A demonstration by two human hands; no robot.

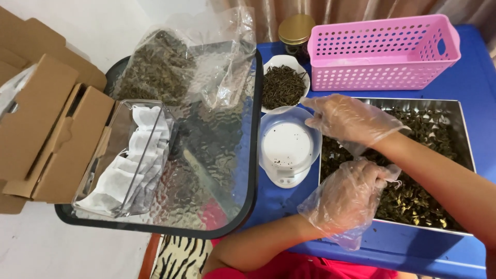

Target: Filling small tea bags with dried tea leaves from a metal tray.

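Both my hands wear loose clear plastic gloves. My right hand [347, 119] hovers over the left edge of a metal tray [408, 100] of dried leaves, its fingers stretched toward a small white scale [287, 150] with dark crumbs on its pan. My left hand [350, 199] is curled over the tray's near left corner. What its fingers enclose is hidden. A white bowl of dark dried strands [283, 86] stands just behind the scale.
A pink perforated basket [382, 51] and a gold-lidded jar [295, 29] stand at the back of the blue table [473, 77]. On the glass tabletop [217, 170] to the left are a clear box of white paper bags [129, 160], a plastic bag of leaves [157, 67] and cardboard boxes [46, 129].
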